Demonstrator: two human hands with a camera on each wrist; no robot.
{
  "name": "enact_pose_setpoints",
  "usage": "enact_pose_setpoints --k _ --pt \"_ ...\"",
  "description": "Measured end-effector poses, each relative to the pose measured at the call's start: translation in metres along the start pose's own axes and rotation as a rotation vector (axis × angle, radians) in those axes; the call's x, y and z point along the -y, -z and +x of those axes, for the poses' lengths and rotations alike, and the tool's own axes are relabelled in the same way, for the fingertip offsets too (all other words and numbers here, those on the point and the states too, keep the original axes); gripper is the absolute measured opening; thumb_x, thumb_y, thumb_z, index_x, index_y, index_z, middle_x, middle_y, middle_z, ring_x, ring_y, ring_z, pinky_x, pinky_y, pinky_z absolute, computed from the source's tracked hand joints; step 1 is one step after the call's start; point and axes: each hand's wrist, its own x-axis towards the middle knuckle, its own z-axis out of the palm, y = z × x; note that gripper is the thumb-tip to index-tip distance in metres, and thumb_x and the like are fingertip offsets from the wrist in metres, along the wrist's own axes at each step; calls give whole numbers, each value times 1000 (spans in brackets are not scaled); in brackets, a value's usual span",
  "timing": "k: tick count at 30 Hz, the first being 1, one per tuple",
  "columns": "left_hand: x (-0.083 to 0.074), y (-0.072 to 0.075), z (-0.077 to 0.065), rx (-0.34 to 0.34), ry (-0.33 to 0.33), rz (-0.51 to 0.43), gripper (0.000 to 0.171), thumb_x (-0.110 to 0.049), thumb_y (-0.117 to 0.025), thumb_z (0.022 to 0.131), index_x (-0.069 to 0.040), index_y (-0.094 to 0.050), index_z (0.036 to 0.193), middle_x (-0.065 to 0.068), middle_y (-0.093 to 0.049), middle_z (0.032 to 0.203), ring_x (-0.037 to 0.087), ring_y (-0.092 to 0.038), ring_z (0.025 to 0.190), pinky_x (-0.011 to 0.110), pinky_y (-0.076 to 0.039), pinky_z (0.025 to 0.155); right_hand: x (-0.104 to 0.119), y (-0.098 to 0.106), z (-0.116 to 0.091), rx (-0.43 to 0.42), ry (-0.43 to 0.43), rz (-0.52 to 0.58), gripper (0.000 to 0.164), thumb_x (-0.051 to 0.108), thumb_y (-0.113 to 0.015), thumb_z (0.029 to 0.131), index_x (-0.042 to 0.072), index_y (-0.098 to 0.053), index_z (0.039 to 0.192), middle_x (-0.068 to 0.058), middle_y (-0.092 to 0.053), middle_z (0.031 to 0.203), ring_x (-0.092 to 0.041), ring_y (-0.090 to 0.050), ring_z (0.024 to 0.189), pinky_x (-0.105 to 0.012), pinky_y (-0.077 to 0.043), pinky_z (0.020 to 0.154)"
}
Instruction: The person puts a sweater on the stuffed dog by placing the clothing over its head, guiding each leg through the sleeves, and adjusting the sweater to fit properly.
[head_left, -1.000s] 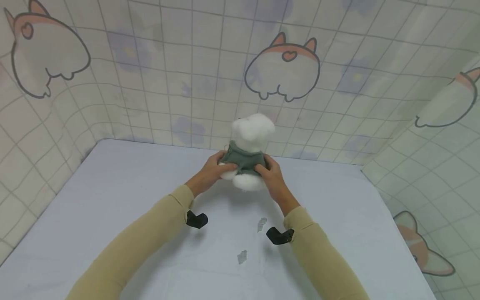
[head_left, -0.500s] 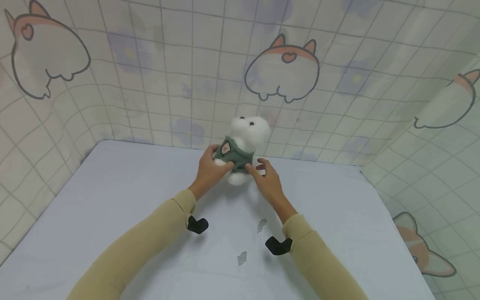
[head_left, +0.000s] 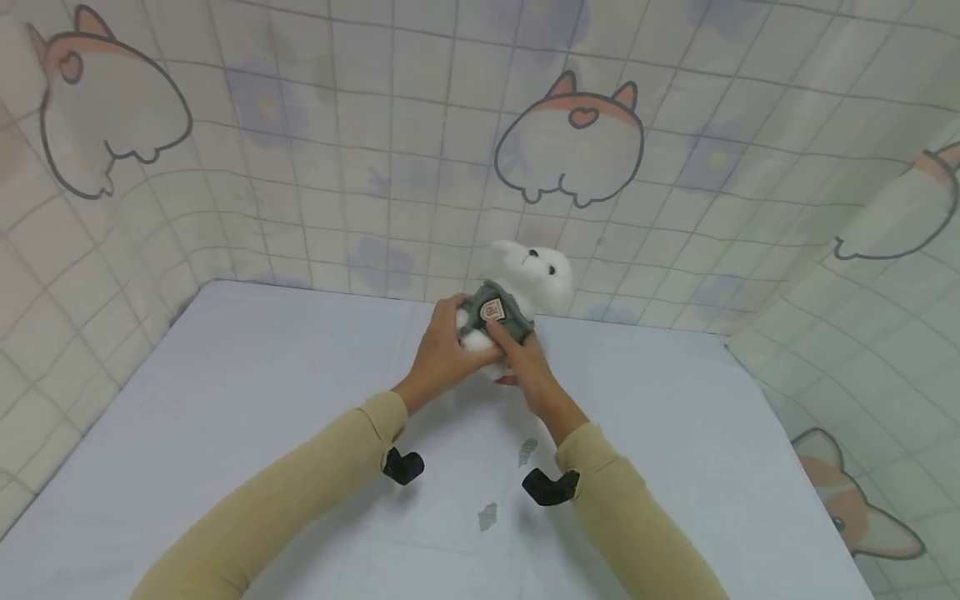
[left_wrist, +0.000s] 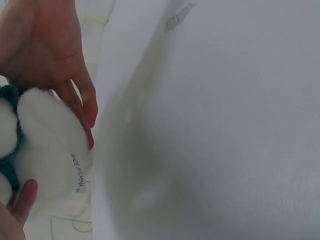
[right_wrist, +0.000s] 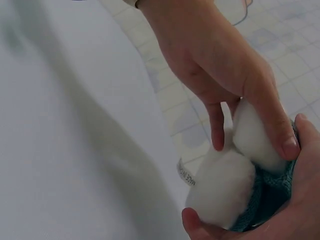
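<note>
A white plush toy (head_left: 551, 293) in a green knitted top (head_left: 517, 318) is held between both hands, its face toward me and its head tilted to the right. My left hand (head_left: 442, 350) grips its left side near the legs, thumb across the front. With the thumb over the top, close to the shield-shaped patch (head_left: 491, 309), my right hand (head_left: 531, 371) holds the lower body, its other fingers partly hidden behind. A "MADE IN CHINA" label (left_wrist: 78, 172) shows on the toy's white fur in the left wrist view.
The toy is close to the far edge of a white table (head_left: 315, 350). Behind stands a grid-patterned curtain (head_left: 420, 167) with dog drawings, which also covers both sides. Two small grey marks lie on the tabletop, and a black camera mount (head_left: 551, 487) sits under each sleeve.
The plush toy has turned from its back view to face me, and its head now leans right. Both hands have shifted their hold; the right hand, looser half a second ago, grips the lower body.
</note>
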Motion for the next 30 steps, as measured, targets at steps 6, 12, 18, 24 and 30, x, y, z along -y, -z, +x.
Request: enact_pose_setpoints --k 6,12,18,24,30 --pt "0 12 3 111 -42 15 74 -54 -69 84 -17 -42 142 6 -46 131 21 -51 114 42 -49 95 -10 14 8 42 -9 13 71 53 -54 90 16 -30 147 -12 -51 136 -29 -55 117 -40 -51 91" --pt "3 26 17 197 70 -60 62 -56 -50 94 -18 -42 142 8 -44 140 27 -47 126 45 -44 102 -16 25 11 114 8 10 71 50 -52 92 19 -25 150 -11 -46 142 -31 -49 127 -47 -44 103" --pt "8 32 28 424 279 -197 73 -58 -49 94 -16 -29 151 10 -39 151 30 -48 131 47 -48 101 -14 35 9 189 45 -19 70 45 -53 93 17 -24 151 -9 -45 145 -29 -47 131 -51 -39 110" --pt "18 30 34 527 308 -241 71 -52 -53 94 -17 -29 152 8 -37 154 29 -36 142 50 -36 113 -15 45 11 174 60 -60 75 43 -61 92 16 -26 153 -6 -40 152 -27 -46 134 -51 -39 110" --pt "15 31 32 525 270 -254 67 -42 -57 94 -22 -30 152 5 -34 156 30 -31 144 51 -31 115 -22 53 18 148 143 -84 73 39 -70 87 23 -36 150 -3 -37 155 -24 -41 139 -51 -38 111"
